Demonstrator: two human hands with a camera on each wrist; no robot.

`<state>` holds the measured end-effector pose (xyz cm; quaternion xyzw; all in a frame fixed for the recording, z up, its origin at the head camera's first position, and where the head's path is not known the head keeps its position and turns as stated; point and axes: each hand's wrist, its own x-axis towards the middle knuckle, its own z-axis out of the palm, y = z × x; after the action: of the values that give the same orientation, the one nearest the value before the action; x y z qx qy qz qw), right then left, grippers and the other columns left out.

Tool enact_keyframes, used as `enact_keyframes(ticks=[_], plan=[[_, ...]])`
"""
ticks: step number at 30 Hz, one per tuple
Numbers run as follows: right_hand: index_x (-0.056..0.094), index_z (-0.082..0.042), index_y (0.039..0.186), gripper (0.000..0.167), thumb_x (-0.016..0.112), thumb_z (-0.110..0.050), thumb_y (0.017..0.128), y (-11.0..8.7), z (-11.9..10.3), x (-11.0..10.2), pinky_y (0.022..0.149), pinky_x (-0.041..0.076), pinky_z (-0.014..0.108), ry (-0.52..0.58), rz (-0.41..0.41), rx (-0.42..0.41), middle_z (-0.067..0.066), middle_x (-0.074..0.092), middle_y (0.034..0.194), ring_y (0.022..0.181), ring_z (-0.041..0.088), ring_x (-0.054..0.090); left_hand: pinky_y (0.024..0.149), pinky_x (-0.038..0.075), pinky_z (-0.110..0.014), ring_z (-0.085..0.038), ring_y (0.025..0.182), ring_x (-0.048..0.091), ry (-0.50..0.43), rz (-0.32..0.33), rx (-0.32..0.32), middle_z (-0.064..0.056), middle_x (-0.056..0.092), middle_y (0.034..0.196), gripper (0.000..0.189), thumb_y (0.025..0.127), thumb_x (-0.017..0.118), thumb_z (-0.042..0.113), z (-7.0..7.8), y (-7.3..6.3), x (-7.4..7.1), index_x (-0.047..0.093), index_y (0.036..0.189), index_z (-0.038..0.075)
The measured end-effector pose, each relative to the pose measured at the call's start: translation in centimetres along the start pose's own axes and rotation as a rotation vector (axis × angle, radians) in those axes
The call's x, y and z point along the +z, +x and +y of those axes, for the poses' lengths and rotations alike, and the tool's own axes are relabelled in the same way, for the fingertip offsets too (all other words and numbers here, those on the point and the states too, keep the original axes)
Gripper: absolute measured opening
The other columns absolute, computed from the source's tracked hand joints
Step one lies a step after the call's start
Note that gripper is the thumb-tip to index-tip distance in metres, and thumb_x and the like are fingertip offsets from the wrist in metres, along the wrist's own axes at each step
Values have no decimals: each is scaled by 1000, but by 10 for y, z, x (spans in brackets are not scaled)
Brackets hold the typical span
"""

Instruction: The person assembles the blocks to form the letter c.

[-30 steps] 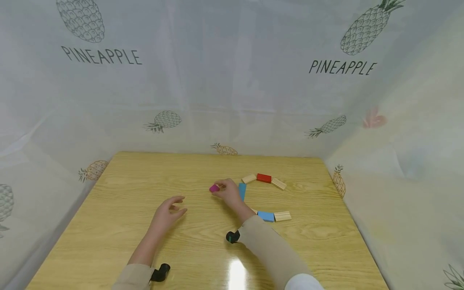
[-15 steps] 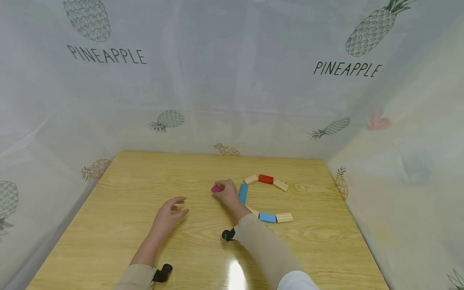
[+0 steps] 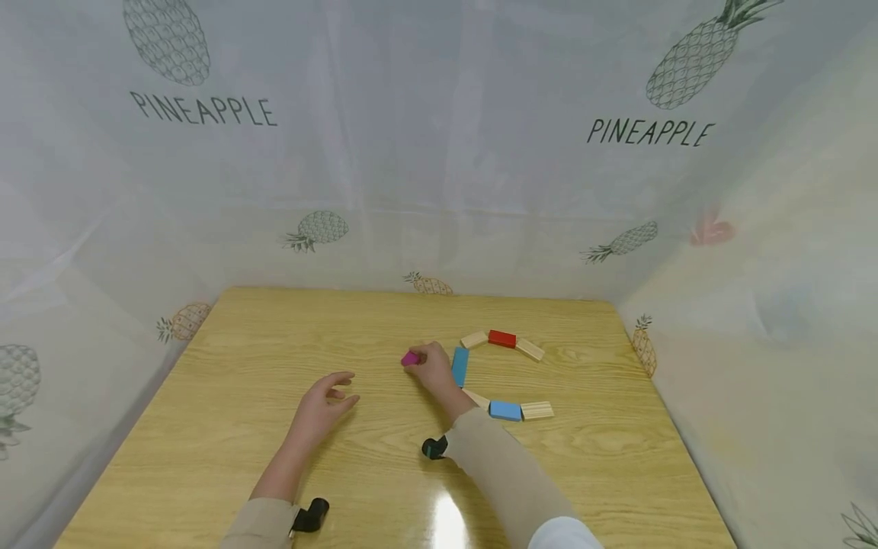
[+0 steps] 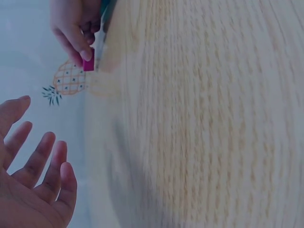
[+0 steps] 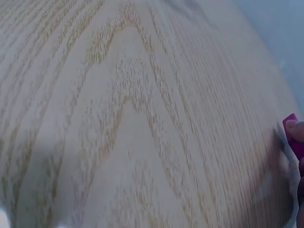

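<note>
Between thumb and fingertips, my right hand (image 3: 434, 369) pinches a small magenta block (image 3: 410, 358) left of the other blocks. The left wrist view shows the same magenta block (image 4: 89, 62) jutting from the right hand's fingers; whether it touches the table I cannot tell. Close to the right hand lies a teal-blue block (image 3: 460, 366). My left hand (image 3: 321, 406) is held to the left, holding nothing, its fingers (image 4: 37, 161) spread and loosely bent. The right wrist view catches only the fingertips and part of the magenta block (image 5: 298, 148) at its edge.
Behind the teal-blue block, a pale block (image 3: 474, 340), a red block (image 3: 502, 338) and another pale block curve rightward. In front run a pale block partly behind the right forearm, a blue block (image 3: 505, 411) and a pale block (image 3: 537, 411). A pineapple-print sheet (image 3: 411, 152) surrounds the wooden table (image 3: 288, 328).
The whole head view has shifted slightly. The right hand, with the magenta block pinched throughout, stays almost in place, and the left hand barely moves. The other blocks look unchanged.
</note>
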<state>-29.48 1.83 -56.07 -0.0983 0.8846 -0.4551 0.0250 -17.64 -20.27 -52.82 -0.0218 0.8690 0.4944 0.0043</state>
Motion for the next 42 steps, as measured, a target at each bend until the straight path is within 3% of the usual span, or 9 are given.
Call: enact_keyframes(ticks=[7, 14, 20, 27, 42], plan=[[70, 3, 115, 38, 80, -3, 79, -10, 0, -12, 68, 48, 28, 98, 35, -30, 11, 56, 98, 82, 18, 51, 81, 53, -43, -31, 110, 53, 5, -7, 11, -13, 53, 132, 47, 91, 71, 16, 5, -1, 2, 56, 135, 10], [67, 1, 120, 37, 75, -3, 84, -25, -5, -39, 71, 50, 28, 168, 63, -14, 9, 55, 105, 86, 19, 53, 83, 53, -44, -30, 108, 54, -5, -4, 54, -12, 58, 127, 47, 90, 72, 16, 17, 3, 7, 57, 134, 9], [68, -2, 121, 36, 75, -5, 86, -41, 1, -69, 71, 51, 29, 189, 138, 21, 8, 56, 106, 88, 20, 53, 81, 53, -41, -27, 106, 54, -18, -52, 69, -9, 58, 126, 46, 90, 72, 19, 28, 11, 24, 58, 133, 11], [69, -2, 121, 38, 77, -6, 84, -58, 13, -95, 76, 50, 33, 216, 201, 11, 9, 57, 107, 89, 22, 54, 77, 54, -39, -25, 103, 56, -33, -57, 81, -7, 61, 123, 45, 88, 74, 16, 34, 16, 39, 61, 130, 12], [70, 0, 116, 36, 77, 0, 81, -101, 59, -152, 72, 46, 20, 210, 408, 89, 13, 59, 101, 88, 24, 55, 79, 53, -41, -25, 99, 58, -67, -138, 144, -8, 62, 119, 43, 88, 74, 14, 51, 30, 89, 62, 129, 9]])
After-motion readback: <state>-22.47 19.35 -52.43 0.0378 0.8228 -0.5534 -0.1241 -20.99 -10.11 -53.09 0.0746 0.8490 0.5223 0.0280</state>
